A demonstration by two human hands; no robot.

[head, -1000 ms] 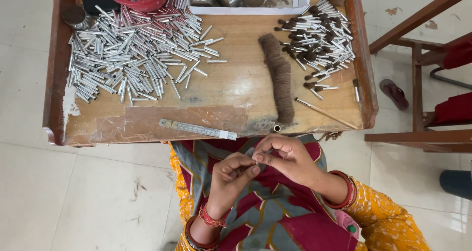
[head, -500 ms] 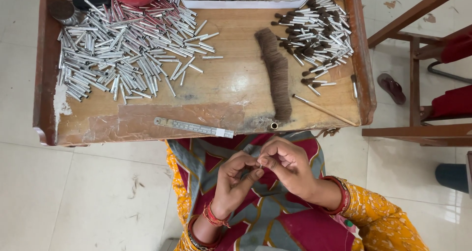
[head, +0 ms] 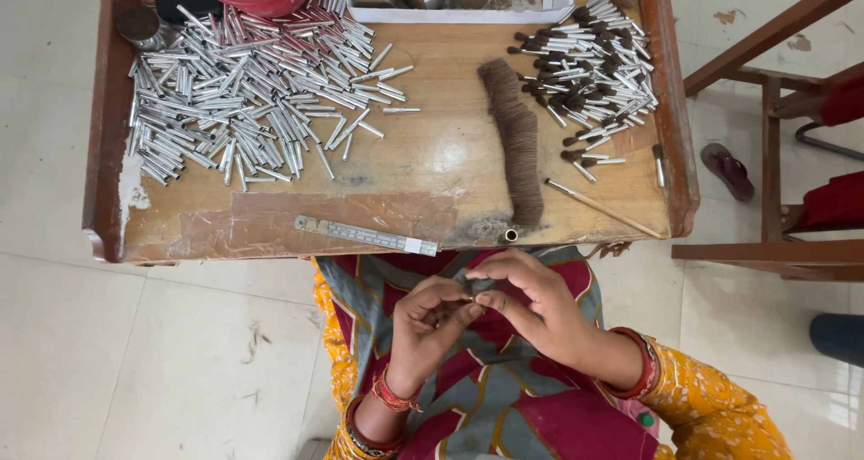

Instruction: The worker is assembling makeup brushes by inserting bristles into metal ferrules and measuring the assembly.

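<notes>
Dark tuft (head: 477, 286) pinched between left hand (head: 430, 320) and right hand (head: 531, 302), near wooden tray (head: 432, 167); metal tubes (head: 243, 100) far left.

You had the strip of bristle hair (head: 515, 145) mid-table as landmark | heap of bare metal tubes (head: 256, 100) lay to its left | pile of filled tubes (head: 589, 68) to its right | ruler (head: 367, 235) left of its near end | thin stick (head: 601, 208) right of its near end | your hands met in front of it, off the table (head: 432, 181).
</notes>
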